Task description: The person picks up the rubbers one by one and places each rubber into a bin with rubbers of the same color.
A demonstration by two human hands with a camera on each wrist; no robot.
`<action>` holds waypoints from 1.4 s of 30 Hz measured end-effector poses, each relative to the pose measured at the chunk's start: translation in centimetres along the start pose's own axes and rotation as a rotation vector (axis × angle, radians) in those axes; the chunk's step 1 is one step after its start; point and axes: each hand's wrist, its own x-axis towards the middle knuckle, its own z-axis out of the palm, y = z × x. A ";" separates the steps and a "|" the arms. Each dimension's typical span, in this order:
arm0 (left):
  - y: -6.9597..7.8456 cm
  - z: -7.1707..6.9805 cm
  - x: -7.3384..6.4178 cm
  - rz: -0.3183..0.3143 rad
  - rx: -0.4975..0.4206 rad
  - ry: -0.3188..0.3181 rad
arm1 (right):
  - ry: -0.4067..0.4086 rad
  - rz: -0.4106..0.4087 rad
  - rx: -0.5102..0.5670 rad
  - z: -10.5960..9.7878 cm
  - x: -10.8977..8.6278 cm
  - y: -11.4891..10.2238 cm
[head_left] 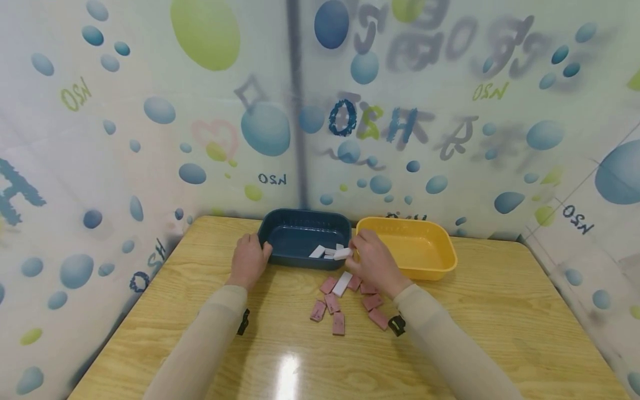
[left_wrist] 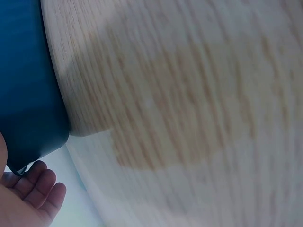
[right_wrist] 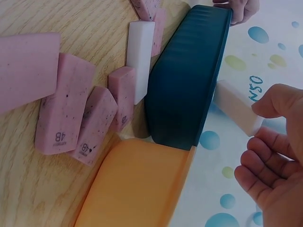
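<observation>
At the left end of a dark blue plastic tray (head_left: 295, 261), my left hand (head_left: 249, 260) grips the rim; its curled fingers (left_wrist: 40, 187) show at the tray's edge in the left wrist view. My right hand (head_left: 374, 258) pinches a white eraser (right_wrist: 236, 108) between thumb and fingertips, over the tray's right end. Several other white erasers (head_left: 317, 251) lie in the tray's right part. On the table in front, one white eraser (head_left: 342, 284) lies among several pink erasers (head_left: 338, 323), some marked 4B.
A yellow tray (head_left: 427, 273) stands just right of the blue one, under my right wrist. Both trays sit near the back edge of the wooden table (head_left: 490, 311), close to a wall covering (head_left: 430, 100) printed with blue and green drops.
</observation>
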 end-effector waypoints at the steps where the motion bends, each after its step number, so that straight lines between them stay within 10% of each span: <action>1: 0.0 0.0 0.0 0.009 -0.001 0.011 | 0.000 0.001 0.006 0.0 0.1 0.0; 42: 0.2 -0.1 0.0 -0.030 -0.012 -0.037 | -0.015 0.088 0.019 2.5 0.6 -0.4</action>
